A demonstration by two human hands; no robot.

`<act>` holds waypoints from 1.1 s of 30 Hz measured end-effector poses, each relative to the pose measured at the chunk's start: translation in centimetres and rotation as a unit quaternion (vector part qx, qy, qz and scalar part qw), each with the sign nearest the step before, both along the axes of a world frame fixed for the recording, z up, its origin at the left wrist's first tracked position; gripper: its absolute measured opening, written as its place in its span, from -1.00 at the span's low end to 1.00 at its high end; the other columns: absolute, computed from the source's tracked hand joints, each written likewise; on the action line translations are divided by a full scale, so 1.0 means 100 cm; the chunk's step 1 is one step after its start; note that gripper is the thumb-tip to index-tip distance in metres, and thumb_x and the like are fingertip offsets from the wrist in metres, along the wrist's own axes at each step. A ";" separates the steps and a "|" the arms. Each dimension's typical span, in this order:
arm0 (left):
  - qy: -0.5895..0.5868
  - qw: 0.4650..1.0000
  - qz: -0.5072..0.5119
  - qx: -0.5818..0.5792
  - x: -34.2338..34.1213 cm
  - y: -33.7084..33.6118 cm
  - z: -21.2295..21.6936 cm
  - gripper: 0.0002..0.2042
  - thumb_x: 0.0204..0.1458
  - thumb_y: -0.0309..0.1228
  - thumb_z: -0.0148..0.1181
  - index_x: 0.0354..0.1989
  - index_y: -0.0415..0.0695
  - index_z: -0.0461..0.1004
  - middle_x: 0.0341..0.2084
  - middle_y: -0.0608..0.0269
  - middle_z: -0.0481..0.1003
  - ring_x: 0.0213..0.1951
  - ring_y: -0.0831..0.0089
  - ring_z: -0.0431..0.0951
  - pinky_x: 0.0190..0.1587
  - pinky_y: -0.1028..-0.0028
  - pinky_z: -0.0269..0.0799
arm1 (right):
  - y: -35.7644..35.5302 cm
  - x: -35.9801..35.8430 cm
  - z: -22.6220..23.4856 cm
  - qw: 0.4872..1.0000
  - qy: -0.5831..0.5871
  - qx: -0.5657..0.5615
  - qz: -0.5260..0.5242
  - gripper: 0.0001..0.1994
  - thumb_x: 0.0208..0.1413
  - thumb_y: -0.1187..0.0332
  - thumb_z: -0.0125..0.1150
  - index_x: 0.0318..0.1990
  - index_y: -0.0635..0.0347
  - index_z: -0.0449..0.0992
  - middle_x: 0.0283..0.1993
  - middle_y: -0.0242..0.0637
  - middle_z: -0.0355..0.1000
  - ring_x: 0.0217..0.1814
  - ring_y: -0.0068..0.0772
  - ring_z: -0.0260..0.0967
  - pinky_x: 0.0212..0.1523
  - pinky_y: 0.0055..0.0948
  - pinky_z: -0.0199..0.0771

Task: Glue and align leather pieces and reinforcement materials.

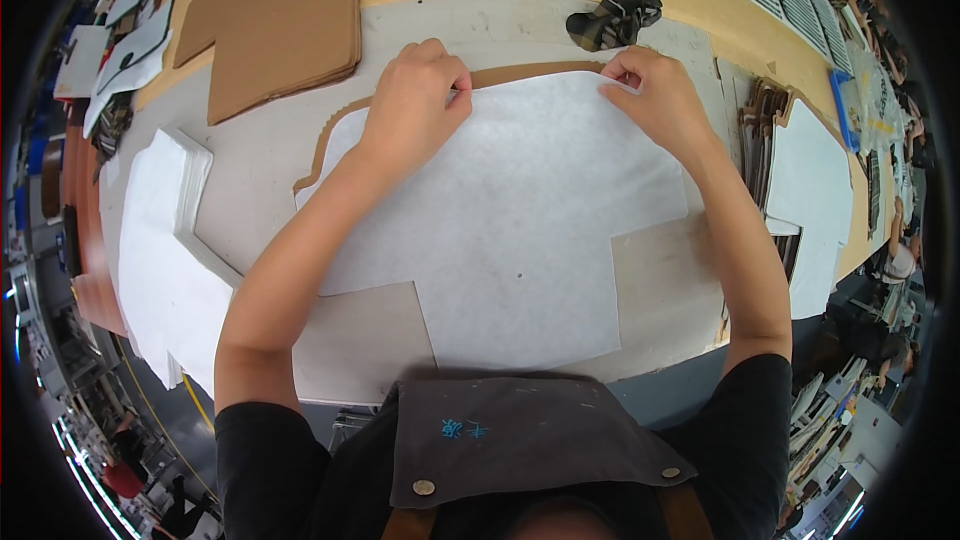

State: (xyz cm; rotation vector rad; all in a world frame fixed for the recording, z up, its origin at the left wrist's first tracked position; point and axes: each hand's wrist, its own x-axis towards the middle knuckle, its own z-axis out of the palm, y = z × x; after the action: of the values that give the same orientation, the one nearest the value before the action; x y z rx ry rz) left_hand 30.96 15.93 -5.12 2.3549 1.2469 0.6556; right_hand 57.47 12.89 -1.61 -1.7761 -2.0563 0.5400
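A large white sheet (520, 190), cut with a broad top and a narrower tab toward me, lies over a brown piece (328, 143) of similar outline. The brown shows as a strip along the far and left edges, its border finely toothed at the left. At the far edge my left hand (418, 100) is closed in a pinch on the white sheet. My right hand (662, 98) pinches the same edge farther right, thumb and forefinger together at the corner. Whether the brown piece is also between the fingers, I cannot tell.
Brown cut pieces (285, 25) lie stacked at the far left. A pile of white sheets (165, 230) is at the left. A dark patterned bundle (615, 17) rests beyond my right hand. White-topped brown pieces (812, 185) stand at the right, near a blue tray (843, 110).
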 end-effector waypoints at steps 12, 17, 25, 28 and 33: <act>-0.056 0.991 0.010 0.123 -0.006 -0.005 -0.017 -0.70 -0.15 -0.62 0.22 -0.19 -0.11 0.43 -0.38 0.28 0.42 -0.27 0.31 0.37 -0.15 0.30 0.23 | -0.016 -0.001 -0.038 0.978 -0.058 0.196 -0.042 -0.76 -0.08 0.57 0.15 -0.19 0.19 0.47 -0.16 -0.22 0.40 -0.10 -0.15 0.29 -0.08 -0.24 0.29; -0.019 0.992 0.022 0.119 -0.028 -0.035 -0.003 -0.59 -0.09 -0.49 0.24 0.00 -0.12 0.38 -0.03 0.12 0.37 -0.01 0.21 0.35 0.07 0.16 0.21 | -0.044 -0.010 -0.029 0.974 -0.085 0.212 0.001 -0.49 0.02 0.50 0.06 0.19 0.16 0.22 0.26 -0.13 0.16 0.26 -0.06 0.08 0.23 -0.11 0.03; 0.184 0.979 -0.070 0.043 -0.062 -0.079 0.000 -0.27 -0.04 -0.01 0.12 0.26 -0.18 0.11 0.32 0.09 0.00 0.35 0.18 -0.06 0.34 0.14 -0.16 | -0.069 -0.012 -0.029 0.980 -0.156 0.075 0.102 -0.40 0.17 0.27 -0.07 0.32 0.31 -0.04 0.42 -0.12 -0.13 0.48 -0.17 -0.28 0.41 -0.20 -0.30; 0.203 0.978 -0.029 0.049 -0.080 -0.083 0.000 -0.26 -0.01 0.00 0.09 0.27 -0.19 0.08 0.32 0.09 -0.02 0.35 0.20 -0.07 0.34 0.15 -0.16 | -0.068 -0.009 -0.035 0.977 -0.191 0.036 0.085 -0.42 0.20 0.26 -0.14 0.33 0.30 -0.05 0.43 -0.12 -0.14 0.49 -0.20 -0.30 0.41 -0.20 -0.33; 0.206 0.978 -0.009 0.044 -0.107 -0.076 0.001 -0.28 0.03 -0.05 0.08 0.30 -0.19 0.03 0.33 0.09 -0.04 0.36 0.21 -0.09 0.34 0.15 -0.20 | -0.067 0.005 -0.035 0.972 -0.204 0.094 0.075 -0.44 0.22 0.26 -0.20 0.34 0.28 -0.06 0.43 -0.11 -0.16 0.49 -0.19 -0.31 0.41 -0.17 -0.36</act>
State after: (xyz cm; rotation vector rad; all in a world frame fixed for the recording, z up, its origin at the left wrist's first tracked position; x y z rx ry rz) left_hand 20.24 8.31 -5.05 2.6639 1.3809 0.2227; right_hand 58.01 6.17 -5.11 -1.7378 -2.4340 0.0077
